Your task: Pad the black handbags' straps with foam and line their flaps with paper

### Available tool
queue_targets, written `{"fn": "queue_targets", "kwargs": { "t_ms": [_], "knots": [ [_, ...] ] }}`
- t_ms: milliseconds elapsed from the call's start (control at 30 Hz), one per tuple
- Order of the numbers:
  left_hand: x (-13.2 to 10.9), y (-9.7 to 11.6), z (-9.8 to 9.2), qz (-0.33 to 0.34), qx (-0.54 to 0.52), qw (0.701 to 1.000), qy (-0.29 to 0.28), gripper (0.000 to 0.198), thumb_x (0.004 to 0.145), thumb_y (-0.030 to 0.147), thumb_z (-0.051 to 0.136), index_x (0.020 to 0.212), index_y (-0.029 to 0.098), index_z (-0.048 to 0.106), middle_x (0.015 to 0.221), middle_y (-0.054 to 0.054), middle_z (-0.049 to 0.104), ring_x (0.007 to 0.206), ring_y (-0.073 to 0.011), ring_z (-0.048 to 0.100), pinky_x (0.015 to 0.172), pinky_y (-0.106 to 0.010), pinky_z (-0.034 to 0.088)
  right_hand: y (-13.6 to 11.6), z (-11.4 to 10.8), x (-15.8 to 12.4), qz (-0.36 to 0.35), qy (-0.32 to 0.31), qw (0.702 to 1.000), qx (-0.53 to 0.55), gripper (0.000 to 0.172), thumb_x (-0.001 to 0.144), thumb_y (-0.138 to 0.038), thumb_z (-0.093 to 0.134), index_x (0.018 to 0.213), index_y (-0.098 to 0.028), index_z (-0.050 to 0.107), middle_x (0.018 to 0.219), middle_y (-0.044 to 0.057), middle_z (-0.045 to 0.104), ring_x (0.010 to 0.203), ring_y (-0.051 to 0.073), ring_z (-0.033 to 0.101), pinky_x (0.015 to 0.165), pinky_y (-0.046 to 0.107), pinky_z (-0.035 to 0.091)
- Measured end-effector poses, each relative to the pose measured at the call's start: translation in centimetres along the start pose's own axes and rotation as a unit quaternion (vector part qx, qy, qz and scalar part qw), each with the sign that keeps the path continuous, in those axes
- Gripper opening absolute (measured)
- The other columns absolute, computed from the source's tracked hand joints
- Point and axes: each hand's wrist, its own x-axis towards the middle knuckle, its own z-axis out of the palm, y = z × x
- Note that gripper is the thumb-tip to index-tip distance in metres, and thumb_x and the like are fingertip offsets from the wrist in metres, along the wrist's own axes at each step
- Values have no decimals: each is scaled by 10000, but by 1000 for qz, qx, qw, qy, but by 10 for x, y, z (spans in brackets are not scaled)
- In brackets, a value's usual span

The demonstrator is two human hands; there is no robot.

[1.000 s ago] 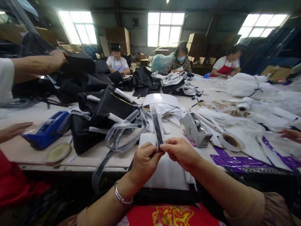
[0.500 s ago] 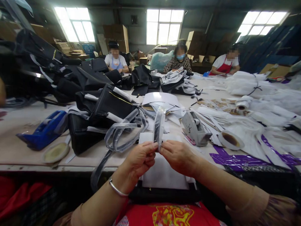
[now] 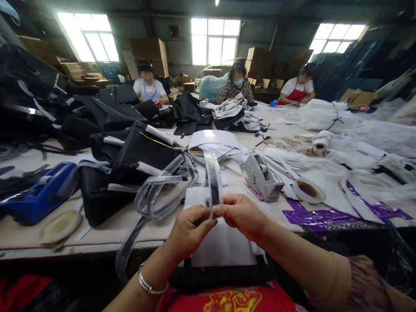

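Observation:
My left hand [image 3: 190, 232] and my right hand [image 3: 242, 216] meet above the near table edge, both pinching a black strap [image 3: 213, 178] covered in clear plastic. The strap stands up from my fingers in a narrow loop. Below my hands a white sheet [image 3: 221, 248] lies against a black bag [image 3: 220, 278] at my lap, mostly hidden. More plastic-wrapped strap [image 3: 148, 196] curls on the table left of my left hand and hangs over the edge. A bracelet circles my left wrist.
A black bag with a gold zipper [image 3: 140, 149] and a blue tape dispenser [image 3: 44, 193] stand left. A grey tape dispenser [image 3: 263, 178], tape roll [image 3: 309, 190] and purple plastic [image 3: 315, 216] lie right. White papers [image 3: 213, 140] sit ahead. Three people work across the table.
The view has swung right, so the scene sits further left. My hands still pinch the strap, with the fingers slightly shifted. A blurred hand at the left edge is gone; dark pieces lie there now.

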Motion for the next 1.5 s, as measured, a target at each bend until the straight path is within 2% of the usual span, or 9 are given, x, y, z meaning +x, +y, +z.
{"fn": "queue_targets", "kwargs": {
  "t_ms": [267,467,633,800,933,1133,1233,1367,1500],
  "knots": [
    [16,2,10,-212,-399,891,52,445,660,438,850,692,178,492,540,113,252,475,-41,153,447,-205,143,13,-1,-2,-391,35,756,-523,217,926,-126,442,839,-142,640,762,63,573,672,163,460,614,310,322],
    [13,7,11,-115,-165,974,102,274,744,389,786,721,142,670,572,45,434,531,-73,350,496,-213,267,-5,-6,2,-109,-31,987,-113,375,852,-511,633,723,-170,548,630,-34,422,498,82,315,462,236,229],
    [3,9,18,4,38,994,107,203,827,290,699,672,160,699,644,7,549,644,-118,485,613,-239,361,-13,-6,5,67,-28,992,104,435,666,-493,813,672,-181,510,490,-106,307,421,40,157,420,231,78],
    [0,3,11,-56,-44,997,20,197,798,326,740,746,140,703,657,6,548,635,-102,474,604,-228,354,-9,1,-2,-40,13,997,-60,331,758,-375,717,599,-175,506,515,-57,404,473,73,328,461,234,226],
    [4,0,-2,-167,-349,920,-65,353,763,461,766,804,142,620,560,91,325,467,-36,217,447,-182,188,1,-2,-4,-254,19,903,-345,225,874,-229,588,661,-162,563,654,2,524,624,125,470,591,265,334],
    [12,-1,3,-232,-479,847,-3,399,673,331,853,712,176,488,516,119,277,443,-32,157,410,-164,139,15,-8,0,-401,6,723,-562,203,958,-151,443,821,-152,593,771,60,566,687,167,476,620,303,328],
    [9,1,6,-207,-419,884,26,336,706,351,822,723,169,540,500,116,276,434,-35,171,416,-181,146,8,-9,-2,-350,-21,804,-481,193,947,-231,502,776,-163,561,768,41,542,693,156,468,626,291,340],
    [1,8,8,-116,-150,978,85,276,782,378,756,694,137,654,541,52,436,511,-67,353,483,-208,267,-6,-8,-1,-66,-48,978,-190,444,878,-568,568,662,-195,461,575,-59,342,491,89,280,458,253,211],
    [-3,6,20,-1,60,988,146,218,856,307,674,693,165,703,642,1,595,628,-123,493,621,-247,376,-7,4,8,78,22,996,-31,449,697,-571,741,656,-195,499,500,-94,300,436,65,189,412,247,102]
  ]
}}
